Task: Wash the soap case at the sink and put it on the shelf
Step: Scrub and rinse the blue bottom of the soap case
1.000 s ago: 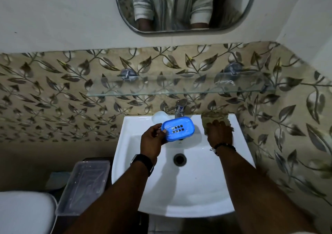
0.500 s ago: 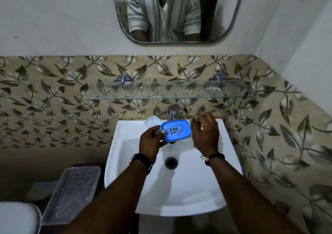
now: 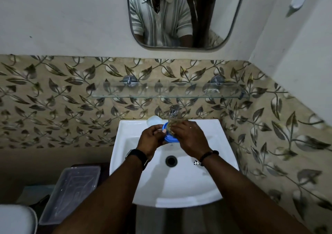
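The blue soap case [image 3: 170, 140] is held over the back of the white sink [image 3: 179, 188], just below the chrome tap [image 3: 173, 110]. My left hand [image 3: 152, 138] grips its left end. My right hand [image 3: 190, 140] covers most of the case from the right and presses a yellowish-green scrub pad [image 3: 173, 124] onto it. Only the case's left rim and lower edge show. The glass shelf [image 3: 161, 94] is fixed to the leaf-patterned wall above the tap and looks bare.
A pale rounded object [image 3: 154, 121] sits on the sink's back left corner. A clear plastic container [image 3: 71, 192] stands left of the sink, beside a white toilet tank [image 3: 16, 219]. A mirror [image 3: 179, 14] hangs above. A side wall closes in on the right.
My right hand took the scrub pad from the sink's back right corner and moved left onto the case. The case now lies mostly hidden between both hands.
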